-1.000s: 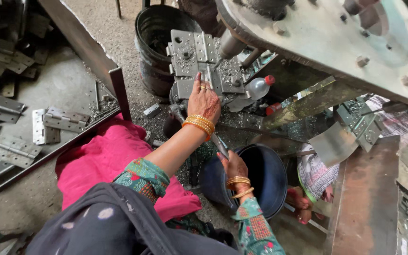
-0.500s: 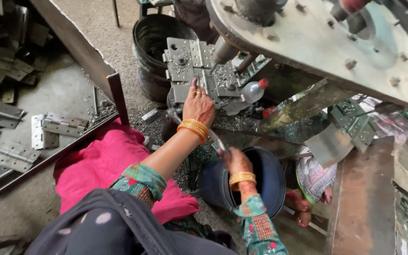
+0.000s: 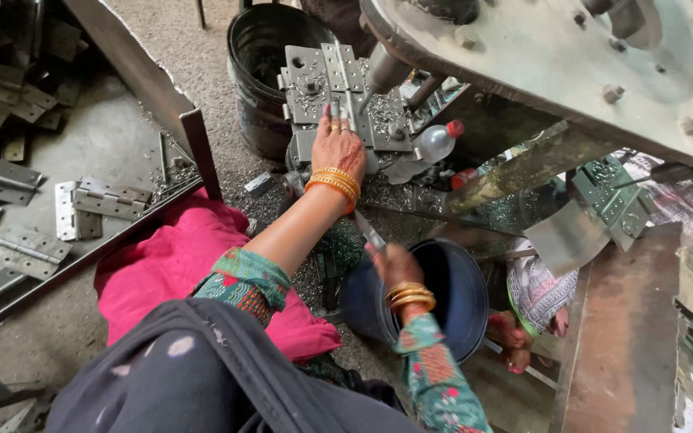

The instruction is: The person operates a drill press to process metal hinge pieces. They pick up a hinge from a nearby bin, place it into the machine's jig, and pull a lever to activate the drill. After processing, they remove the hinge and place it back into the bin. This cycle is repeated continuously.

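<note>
Workshop floor: left hand [image 3: 338, 147] on one hinge [image 3: 342, 74].

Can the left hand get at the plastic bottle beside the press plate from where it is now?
Probably yes. The left hand rests on the grey press plate, and the plastic bottle lies just to its right. Nothing visible stands between them, though the slanted machine column crowds the space above.

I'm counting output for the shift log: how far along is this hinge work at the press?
Done: finished-looking hinges lie spread on the floor at left. In hand: the left hand rests on a hinge plate on the press die; the right hand holds a thin metal tool over the dark bucket. How much is left: cannot tell.
</note>
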